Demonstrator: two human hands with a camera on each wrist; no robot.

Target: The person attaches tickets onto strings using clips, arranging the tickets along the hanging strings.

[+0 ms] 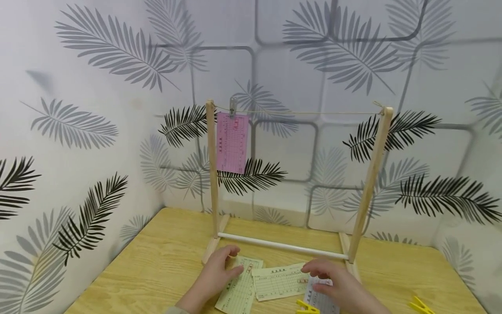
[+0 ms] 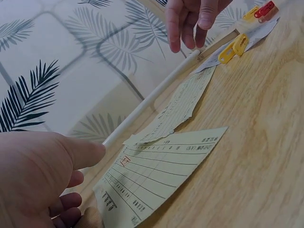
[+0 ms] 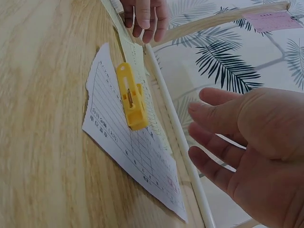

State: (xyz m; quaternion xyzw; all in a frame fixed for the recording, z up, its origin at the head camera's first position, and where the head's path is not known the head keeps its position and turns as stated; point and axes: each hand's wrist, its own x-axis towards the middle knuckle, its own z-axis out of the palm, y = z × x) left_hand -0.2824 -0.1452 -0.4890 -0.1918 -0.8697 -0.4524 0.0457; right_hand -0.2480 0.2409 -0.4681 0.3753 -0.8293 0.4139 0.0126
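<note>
The step in hand looks like getting hold of a loose slip, which would call for working a fingertip under a thin, flat edge. Before the stand (image 1: 213, 174), the left hand (image 1: 215, 272) and right hand (image 1: 341, 283) have loosely bent, parted fingers, gripping nothing; whether the left touches paper, I cannot tell. Three slips lie in front of the stand: two green slips (image 1: 278, 283), one white slip (image 3: 128, 142). Three pegs show there: two yellow pegs (image 2: 233, 49), one red peg (image 2: 266, 8). At the stand's upper left, one grey clip (image 1: 233, 107) holds one pink slip (image 1: 232, 146) on the string (image 1: 313, 113).
</note>
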